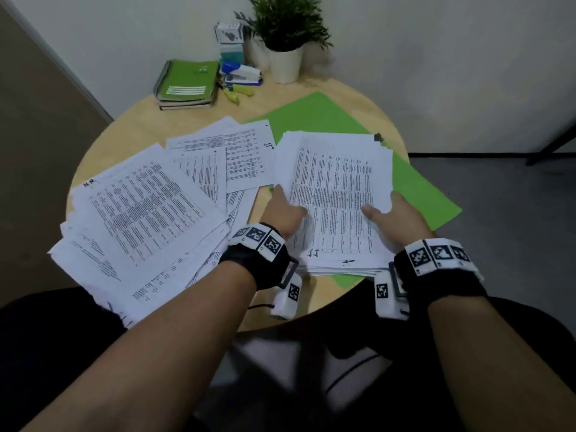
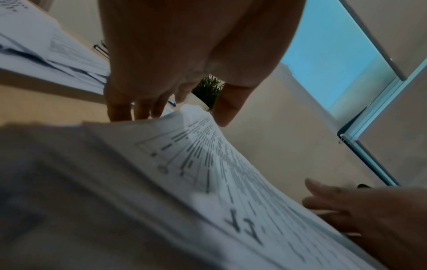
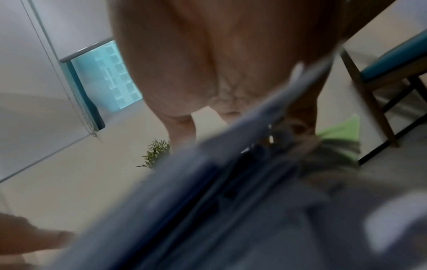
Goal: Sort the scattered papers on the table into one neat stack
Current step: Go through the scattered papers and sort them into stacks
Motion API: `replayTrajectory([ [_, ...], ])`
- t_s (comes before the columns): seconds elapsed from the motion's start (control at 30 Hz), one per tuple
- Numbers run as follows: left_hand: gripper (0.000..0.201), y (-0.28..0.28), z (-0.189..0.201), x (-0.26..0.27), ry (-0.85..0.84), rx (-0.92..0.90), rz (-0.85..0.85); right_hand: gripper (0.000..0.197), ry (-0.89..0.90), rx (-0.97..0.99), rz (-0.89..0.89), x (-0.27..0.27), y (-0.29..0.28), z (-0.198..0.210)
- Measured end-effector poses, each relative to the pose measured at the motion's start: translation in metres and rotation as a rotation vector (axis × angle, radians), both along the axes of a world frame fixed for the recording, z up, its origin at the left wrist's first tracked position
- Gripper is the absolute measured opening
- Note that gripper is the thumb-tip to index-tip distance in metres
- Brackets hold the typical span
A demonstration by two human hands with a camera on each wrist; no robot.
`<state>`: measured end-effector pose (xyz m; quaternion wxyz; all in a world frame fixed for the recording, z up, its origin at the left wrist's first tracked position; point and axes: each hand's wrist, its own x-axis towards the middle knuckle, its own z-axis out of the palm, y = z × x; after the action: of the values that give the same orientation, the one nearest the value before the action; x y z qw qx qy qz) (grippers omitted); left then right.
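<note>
- My left hand [image 1: 285, 210] grips the left edge of the paper stack [image 1: 335, 194]: thumb on top, fingers [image 2: 120, 109] curled under the lifted sheets, as the left wrist view shows.
- My right hand [image 1: 396, 218] grips the stack's right edge, thumb on the printed face; its fingers are hidden under the paper, and the right wrist view is too blurred to show them.
- The stack is thin white printer paper with dense black table text. Its top sheets bow upward and its edges are not yet flush. It sits on a flat green folder [image 1: 327, 116] at the right of the table.
- A small black binder clip [image 1: 378, 137] shows at the stack's far right corner, partly covered.
- The scattered papers [image 1: 140, 213] fan out at the table's left in overlapping layers, the same white printed sheets. Some hang over the near rim, and the lower ones are mostly buried.
- The round table [image 1: 311, 88] has a pale matte wood top; its near edge is cut off by my forearms.
- At the far side lie green spiral notebooks [image 1: 187, 82], stacked, with the lower ones barely showing.
- Next to them sit a blue and white stapler [image 1: 240, 73] and a yellow-green highlighter [image 1: 241, 90]. The small boxes [image 1: 230, 42] behind are hard to read.
- A potted plant [image 1: 286, 35] stands in a smooth white pot, with its top cropped.
- Both wrists wear black straps with white marker blocks [image 1: 260, 238].
</note>
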<state>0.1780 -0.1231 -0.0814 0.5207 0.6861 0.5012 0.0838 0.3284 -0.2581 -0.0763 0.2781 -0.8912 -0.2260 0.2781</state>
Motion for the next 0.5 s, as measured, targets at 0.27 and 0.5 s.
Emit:
replayTrajectory([
  [0.27, 0.089, 0.014, 0.007, -0.022, -0.077, -0.085, -0.014, 0.074, -0.033, 0.034, 0.024, 0.004, 0.004, 0.003],
  [0.5, 0.055, 0.041, 0.043, -0.095, -0.277, -0.047, 0.121, 0.052, -0.23, 0.216, -0.011, -0.009, 0.009, 0.024],
])
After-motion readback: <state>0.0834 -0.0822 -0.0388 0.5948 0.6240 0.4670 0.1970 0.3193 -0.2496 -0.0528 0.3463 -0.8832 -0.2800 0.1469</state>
